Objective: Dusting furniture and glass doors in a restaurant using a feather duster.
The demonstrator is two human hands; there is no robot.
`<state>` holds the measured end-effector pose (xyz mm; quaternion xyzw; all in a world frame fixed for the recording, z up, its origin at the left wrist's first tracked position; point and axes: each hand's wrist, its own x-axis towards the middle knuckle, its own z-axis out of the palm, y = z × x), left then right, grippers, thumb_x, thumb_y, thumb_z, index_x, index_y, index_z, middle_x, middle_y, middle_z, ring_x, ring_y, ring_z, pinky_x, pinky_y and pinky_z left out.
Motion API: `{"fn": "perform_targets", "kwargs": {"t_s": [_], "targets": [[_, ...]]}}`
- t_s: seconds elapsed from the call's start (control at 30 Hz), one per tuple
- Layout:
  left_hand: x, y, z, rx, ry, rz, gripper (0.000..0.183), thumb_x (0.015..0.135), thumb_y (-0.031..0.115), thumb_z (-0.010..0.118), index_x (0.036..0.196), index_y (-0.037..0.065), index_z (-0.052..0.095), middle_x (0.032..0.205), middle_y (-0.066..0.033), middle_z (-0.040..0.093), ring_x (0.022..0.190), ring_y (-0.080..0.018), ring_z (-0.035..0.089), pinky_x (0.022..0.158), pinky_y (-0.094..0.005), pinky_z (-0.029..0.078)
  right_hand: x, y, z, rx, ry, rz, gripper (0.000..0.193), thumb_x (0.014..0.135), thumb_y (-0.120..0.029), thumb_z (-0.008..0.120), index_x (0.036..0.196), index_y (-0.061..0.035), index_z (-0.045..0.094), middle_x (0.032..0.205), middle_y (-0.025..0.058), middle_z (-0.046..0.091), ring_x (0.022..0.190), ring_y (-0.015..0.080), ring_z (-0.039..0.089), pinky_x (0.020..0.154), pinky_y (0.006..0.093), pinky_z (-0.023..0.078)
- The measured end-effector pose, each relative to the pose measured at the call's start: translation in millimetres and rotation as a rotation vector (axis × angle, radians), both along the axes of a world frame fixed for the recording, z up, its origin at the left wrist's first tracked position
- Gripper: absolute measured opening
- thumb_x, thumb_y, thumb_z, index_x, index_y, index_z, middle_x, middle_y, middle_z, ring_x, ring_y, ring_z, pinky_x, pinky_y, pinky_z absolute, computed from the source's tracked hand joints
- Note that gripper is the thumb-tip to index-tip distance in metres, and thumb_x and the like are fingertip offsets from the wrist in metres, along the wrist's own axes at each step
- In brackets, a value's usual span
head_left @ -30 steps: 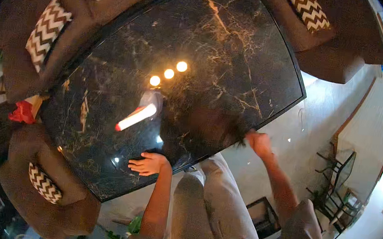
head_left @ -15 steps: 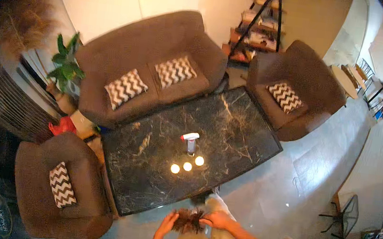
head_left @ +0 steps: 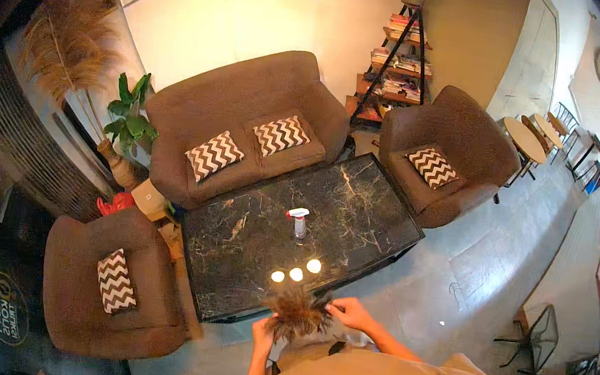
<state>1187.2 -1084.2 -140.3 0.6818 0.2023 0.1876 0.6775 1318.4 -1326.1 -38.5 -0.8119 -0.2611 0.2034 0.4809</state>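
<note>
A brown, fluffy feather duster (head_left: 299, 316) is held in front of my body, at the near edge of the black marble-patterned table (head_left: 264, 239). My left hand (head_left: 263, 331) closes on its left side. On its right side, the fingers of my right hand (head_left: 349, 313) pinch the dark feathers. The feathers partly hide the fingertips of both hands, and no handle can be made out. A spray bottle (head_left: 300, 225) with a white and red trigger head stands upright on the table, beyond the duster and apart from my hands.
A brown sofa (head_left: 248, 117) with zigzag cushions stands behind the table. One brown armchair (head_left: 70, 294) is at the left, another (head_left: 462, 144) at the far right. A potted plant (head_left: 131, 116) and bookshelf (head_left: 397, 68) are farther back. Three bright round reflections show on the tabletop.
Both hands have lifted the feather duster from over my lap to the table's near edge. My view has tilted upward, showing more of the wall. The spray bottle stays on the table.
</note>
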Motion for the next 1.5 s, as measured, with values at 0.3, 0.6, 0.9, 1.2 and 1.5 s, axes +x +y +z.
{"fn": "perform_targets", "kwargs": {"t_s": [0.3, 0.6, 0.9, 1.2, 1.5], "targets": [[104.8, -36.8, 99.7, 0.292, 0.178, -0.264, 0.018, 0.081, 0.007, 0.053, 0.087, -0.003, 0.067, 0.076, -0.0145, 0.067, 0.071, -0.0176, 0.063, 0.066, -0.0295, 0.047, 36.9, -67.8, 50.1, -0.227, -0.488, -0.111, 0.023, 0.068, -0.017, 0.066, 0.087, -0.0048, 0.060, 0.084, 0.0152, 0.061, 0.075, 0.0357, 0.059, 0.063, 0.0419, 0.047], [170.5, -115.2, 149.1, 0.423, -0.045, -0.369, 0.021, 0.081, 0.007, 0.049, 0.097, -0.004, 0.056, 0.083, -0.0144, 0.053, 0.080, -0.0232, 0.054, 0.076, -0.0296, 0.043, 137.1, -185.9, 57.8, -0.042, -0.618, -0.267, 0.023, 0.063, -0.010, 0.065, 0.083, 0.0009, 0.061, 0.085, 0.0178, 0.061, 0.076, 0.0365, 0.059, 0.066, 0.0385, 0.050], [260.4, -243.5, 161.7, 0.519, -0.050, -0.531, 0.024, 0.067, 0.002, 0.071, 0.088, -0.004, 0.062, 0.085, -0.0122, 0.063, 0.078, -0.0205, 0.061, 0.071, -0.0295, 0.046, 182.8, -348.8, 53.9, 0.043, -0.614, -0.317, 0.016, 0.060, -0.004, 0.066, 0.074, 0.0013, 0.059, 0.072, 0.0189, 0.057, 0.067, 0.0383, 0.056, 0.059, 0.0404, 0.045], [385.4, -368.9, 185.3, 0.664, -0.027, -1.106, 0.027, 0.072, 0.012, 0.072, 0.093, -0.003, 0.065, 0.090, -0.0184, 0.066, 0.078, -0.0270, 0.064, 0.072, -0.0348, 0.049, 189.4, -475.7, 40.4, -0.209, -0.478, -0.627, 0.027, 0.057, -0.003, 0.068, 0.084, -0.0020, 0.065, 0.080, 0.0165, 0.062, 0.074, 0.0366, 0.059, 0.066, 0.0407, 0.048], [487.1, -468.4, 85.6, 0.528, -0.236, -1.289, 0.037, 0.070, 0.022, 0.075, 0.097, 0.002, 0.057, 0.085, -0.0176, 0.058, 0.089, -0.0362, 0.055, 0.078, -0.0390, 0.046, 225.8, -529.7, 23.0, -0.287, -0.504, -0.803, 0.020, 0.058, -0.005, 0.066, 0.077, -0.0010, 0.063, 0.077, 0.0171, 0.062, 0.072, 0.0380, 0.058, 0.063, 0.0426, 0.048]]}}
